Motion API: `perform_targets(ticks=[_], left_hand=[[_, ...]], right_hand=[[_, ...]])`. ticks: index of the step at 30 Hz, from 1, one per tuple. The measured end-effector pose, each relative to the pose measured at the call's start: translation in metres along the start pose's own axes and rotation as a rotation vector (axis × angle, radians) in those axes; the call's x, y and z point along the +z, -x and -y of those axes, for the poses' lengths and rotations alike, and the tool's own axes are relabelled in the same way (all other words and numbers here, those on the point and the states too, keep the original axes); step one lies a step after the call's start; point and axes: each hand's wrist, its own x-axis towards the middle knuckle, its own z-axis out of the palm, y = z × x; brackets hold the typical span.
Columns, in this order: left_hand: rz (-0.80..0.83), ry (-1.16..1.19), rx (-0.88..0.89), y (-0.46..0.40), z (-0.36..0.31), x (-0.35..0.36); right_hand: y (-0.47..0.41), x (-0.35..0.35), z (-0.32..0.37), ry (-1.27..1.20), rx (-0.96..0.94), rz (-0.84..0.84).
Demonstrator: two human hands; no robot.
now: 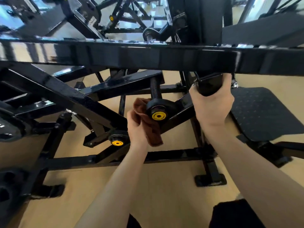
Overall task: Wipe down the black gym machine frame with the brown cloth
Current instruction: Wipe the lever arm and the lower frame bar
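The black gym machine frame [148, 58] fills the view, with a thick glossy beam crossing the upper half and slanted bars below it. My left hand [137, 129] grips the brown cloth [148, 127] and holds it against the left side of a black round knob with a yellow cap [158, 112] on a threaded rod. My right hand [212, 106] is curled round a black handle [209, 86] that hangs under the beam.
A second yellow-capped pivot [117, 142] sits lower left on the slanted bars. A black padded footplate [263, 112] lies to the right. Frame feet [210, 179] stand on the tan wooden floor [148, 186]. More black machines stand behind.
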Motion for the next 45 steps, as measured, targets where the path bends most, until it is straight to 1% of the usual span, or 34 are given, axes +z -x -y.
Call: perform_targets(ticks=[2,3,5,6,7,8,9,11,14,16,17,19,20,21,23,24,25,27,28,29,30,33,36,37,38,39,40,41,42,43,44,45], left_hand=[[-0.032,-0.074,0.084,0.002,0.004,-0.004],[-0.021,-0.116,0.140,0.003,0.008,-0.004],[0.017,-0.348,0.202,-0.004,0.015,-0.010],[0.029,-0.558,0.239,-0.009,0.020,-0.015],[0.038,-0.682,0.244,-0.016,0.026,-0.023],[0.017,-0.819,0.294,-0.023,0.031,-0.028],[0.001,-0.907,0.326,-0.030,0.032,-0.032],[-0.021,-1.084,0.312,-0.042,0.030,-0.041],[0.002,-1.315,0.330,-0.046,0.022,-0.047],[0.012,-1.351,0.364,-0.042,0.023,-0.055],[0.027,-1.265,0.356,-0.034,0.022,-0.057],[0.075,-0.921,0.258,-0.014,0.017,-0.050],[0.092,-0.794,0.228,-0.004,0.014,-0.041],[0.086,-0.736,0.232,0.002,0.012,-0.031],[0.069,-0.692,0.258,0.005,0.011,-0.021],[0.079,-0.724,0.261,0.003,0.013,-0.024],[0.083,-0.831,0.275,-0.002,0.017,-0.032],[0.049,-1.181,0.302,-0.012,0.026,-0.058],[0.037,-1.315,0.321,-0.016,0.029,-0.069],[0.033,-1.373,0.342,-0.018,0.031,-0.076],[0.035,-1.383,0.357,-0.019,0.030,-0.077],[0.045,-1.312,0.403,-0.015,0.029,-0.071],[0.067,-1.358,0.447,-0.015,0.037,-0.070],[0.056,-1.401,0.444,-0.017,0.040,-0.070],[0.043,-1.442,0.438,-0.019,0.042,-0.070],[0.037,-1.478,0.441,-0.022,0.044,-0.070],[0.040,-1.509,0.449,-0.024,0.044,-0.069],[0.046,-1.527,0.466,-0.026,0.044,-0.069],[0.058,-1.530,0.482,-0.027,0.045,-0.071],[0.070,-1.524,0.505,-0.029,0.046,-0.073],[0.084,-1.516,0.536,-0.030,0.045,-0.075],[0.107,-1.512,0.571,-0.030,0.044,-0.077]], right_hand=[[0.000,0.000,-0.002,0.011,-0.028,-0.011],[0.000,0.001,-0.003,0.015,-0.041,-0.017],[-0.001,0.002,-0.006,0.030,-0.063,-0.026],[-0.002,0.003,-0.007,0.040,-0.065,-0.025],[-0.002,0.004,-0.009,0.049,-0.065,-0.026],[-0.004,0.005,-0.011,0.063,-0.064,-0.037],[-0.004,0.005,-0.013,0.080,-0.060,-0.053],[-0.005,0.007,-0.015,0.098,-0.067,-0.066],[-0.004,0.006,-0.015,0.097,-0.092,-0.058],[-0.003,0.005,-0.015,0.094,-0.090,-0.032],[-0.003,0.005,-0.014,0.085,-0.093,-0.024],[-0.003,0.004,-0.014,0.057,-0.101,-0.024],[-0.002,0.004,-0.014,0.043,-0.109,-0.026],[-0.001,0.004,-0.013,0.035,-0.121,-0.025],[-0.002,0.003,-0.014,0.037,-0.133,-0.006],[-0.003,0.000,-0.013,0.041,-0.128,0.009],[-0.003,-0.003,-0.012,0.039,-0.121,0.018],[0.005,-0.009,-0.005,0.063,-0.146,0.037],[0.015,-0.011,0.002,0.100,-0.184,0.050],[0.027,-0.011,0.009,0.141,-0.230,0.062],[0.038,-0.009,0.016,0.182,-0.271,0.066],[0.053,-0.004,0.025,0.285,-0.319,0.049],[0.053,-0.011,0.016,0.244,-0.329,0.048],[0.060,-0.015,0.019,0.194,-0.399,0.044],[0.070,-0.014,0.023,0.128,-0.509,0.039],[0.080,-0.008,0.028,0.081,-0.621,0.065],[0.087,0.005,0.030,0.107,-0.694,0.141],[0.090,0.022,0.030,0.201,-0.700,0.242],[0.089,0.038,0.027,0.319,-0.662,0.314],[0.085,0.052,0.018,0.418,-0.639,0.348],[0.080,0.062,0.008,0.496,-0.677,0.347],[0.076,0.069,-0.004,0.551,-0.758,0.323]])
